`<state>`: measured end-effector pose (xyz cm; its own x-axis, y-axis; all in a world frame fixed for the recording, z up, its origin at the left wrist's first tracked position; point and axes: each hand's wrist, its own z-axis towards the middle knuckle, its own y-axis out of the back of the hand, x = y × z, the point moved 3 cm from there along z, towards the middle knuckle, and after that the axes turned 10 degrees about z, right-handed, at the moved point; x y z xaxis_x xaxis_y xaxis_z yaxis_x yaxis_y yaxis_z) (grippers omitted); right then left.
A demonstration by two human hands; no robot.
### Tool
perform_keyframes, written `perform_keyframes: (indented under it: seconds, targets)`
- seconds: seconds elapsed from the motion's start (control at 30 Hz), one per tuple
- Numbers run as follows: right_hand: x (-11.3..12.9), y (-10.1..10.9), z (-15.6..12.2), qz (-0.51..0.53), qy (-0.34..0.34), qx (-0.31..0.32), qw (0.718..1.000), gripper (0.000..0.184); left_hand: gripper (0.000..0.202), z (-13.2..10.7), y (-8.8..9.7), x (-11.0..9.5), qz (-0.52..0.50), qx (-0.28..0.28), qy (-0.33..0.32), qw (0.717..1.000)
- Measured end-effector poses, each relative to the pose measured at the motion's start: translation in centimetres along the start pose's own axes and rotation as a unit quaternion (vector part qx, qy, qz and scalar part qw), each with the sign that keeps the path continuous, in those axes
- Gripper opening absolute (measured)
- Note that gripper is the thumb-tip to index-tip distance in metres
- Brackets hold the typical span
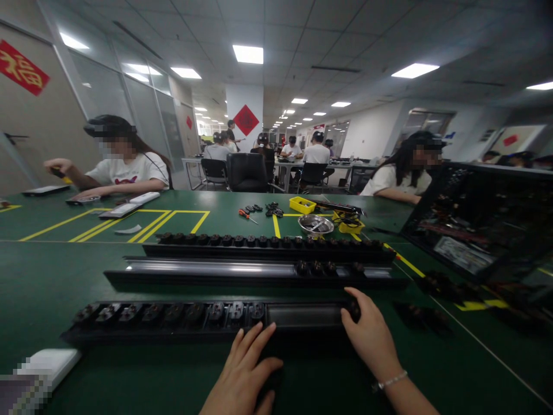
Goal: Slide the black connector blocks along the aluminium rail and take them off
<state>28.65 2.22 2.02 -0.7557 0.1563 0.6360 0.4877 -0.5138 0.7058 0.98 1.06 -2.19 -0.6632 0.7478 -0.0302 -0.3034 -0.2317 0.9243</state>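
A long black channel (173, 334) lies nearest to me, with a row of black socket modules (194, 314) filling its left part and a bare stretch of trough to their right. My left hand (244, 374) has its fingers spread, the fingertips at the channel's near edge just below the last sockets. At the channel's right end, the thumb and fingers of my right hand (371, 334) close around a dark socket module (355, 311), mostly covered by the hand. Behind lies a second channel (207, 280) with a few sockets toward its right, then a third channel (259, 249) lined with sockets.
Farther back are an orange screwdriver (247, 215), a metal bowl (316, 225) and yellow bins (302, 204). A large dark bin (475, 225) stands right, with loose black parts (423, 317) nearby. A white box (52, 366) lies front left. Co-workers sit across the table.
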Motion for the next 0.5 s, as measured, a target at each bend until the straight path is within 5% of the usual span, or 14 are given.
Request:
perform_keyframes:
  seconds: [0.27,0.5]
  targets:
    - [-0.6,0.4,0.3,0.032,-0.048,0.004,0.998,0.049,0.051,0.5,1.6,-0.3,-0.003,0.040,0.004,0.999]
    - [-2.2,0.6,0.1,0.055,-0.193,0.032,0.979,0.064,0.053,0.5,1.9,-0.4,-0.018,0.047,0.016,0.999]
